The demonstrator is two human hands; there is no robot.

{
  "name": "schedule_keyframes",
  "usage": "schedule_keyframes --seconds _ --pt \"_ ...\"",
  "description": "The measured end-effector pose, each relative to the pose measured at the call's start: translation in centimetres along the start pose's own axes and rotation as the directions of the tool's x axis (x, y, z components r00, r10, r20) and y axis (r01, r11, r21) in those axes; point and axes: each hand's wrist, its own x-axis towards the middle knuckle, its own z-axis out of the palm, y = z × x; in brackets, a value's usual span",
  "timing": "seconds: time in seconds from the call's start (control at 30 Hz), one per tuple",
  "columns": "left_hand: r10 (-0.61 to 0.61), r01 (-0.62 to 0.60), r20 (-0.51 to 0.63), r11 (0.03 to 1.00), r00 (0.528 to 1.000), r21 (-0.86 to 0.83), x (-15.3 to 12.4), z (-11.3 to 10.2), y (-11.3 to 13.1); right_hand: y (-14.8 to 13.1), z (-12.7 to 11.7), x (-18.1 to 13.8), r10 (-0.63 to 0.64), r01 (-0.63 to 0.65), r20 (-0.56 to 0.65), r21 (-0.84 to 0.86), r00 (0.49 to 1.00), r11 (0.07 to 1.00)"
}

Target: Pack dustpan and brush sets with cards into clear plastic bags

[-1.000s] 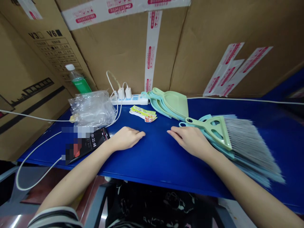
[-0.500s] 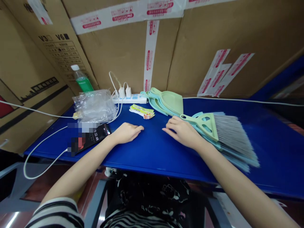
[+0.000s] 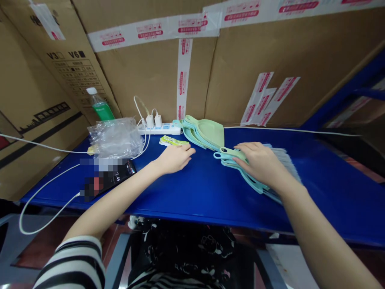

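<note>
My left hand (image 3: 176, 158) hovers over or rests on the blue table at the near edge of a yellow-green and white packet (image 3: 171, 140), partly covering it. Its fingers are loosely bent and a little apart, with nothing visible in them. My right hand (image 3: 260, 162) lies across a stack of green and blue hand brushes (image 3: 249, 182), thumb on the near side and fingers stretched over the far side. It hides most of the top brush's head. Grey bristles (image 3: 287, 160) show beyond it. Behind the brush handles lies a stack of green and blue dustpans (image 3: 210, 132).
At the left are clear plastic bags (image 3: 117, 138), a green-labelled bottle (image 3: 102, 106) and a phone (image 3: 114, 176) on a white cable. A power strip (image 3: 165, 128) with two chargers lies at the back. Taped cardboard boxes (image 3: 144, 76) wall the far side of the blue table (image 3: 192, 196).
My right hand has moved right from the brush handles onto the brush heads. My left hand has moved right and forward to the packet. The view has shifted slightly right.
</note>
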Motion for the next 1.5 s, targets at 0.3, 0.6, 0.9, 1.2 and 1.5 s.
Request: schedule_keyframes --seconds 0.3,0.6,0.9,1.2,1.5 --pt "-0.055 0.053 0.055 0.998 0.997 0.031 8.1 0.2 0.9 -0.2 0.1 0.2 0.019 -0.017 0.077 -0.02 0.997 1.0" --pt "-0.06 0.06 0.043 0.998 0.997 0.01 9.5 1.2 0.0 -1.4 0.0 0.1 0.042 -0.036 0.039 -0.13 0.998 0.991" --pt "-0.031 0.03 -0.03 0.999 0.999 -0.021 9.5 1.0 -0.4 -1.7 0.0 -0.1 0.067 -0.067 -0.007 -0.169 0.998 0.983" --pt "0.005 -0.002 -0.118 1.0 0.993 0.021 -2.5 -0.3 0.3 -2.7 -0.8 0.0 0.041 -0.06 -0.14 -0.132 0.989 0.989" --pt "0.18 -0.186 -0.112 0.982 0.977 -0.046 -9.6 0.5 5.1 -9.0 -1.6 2.9 -0.189 0.199 -0.143 0.056 0.971 0.978"
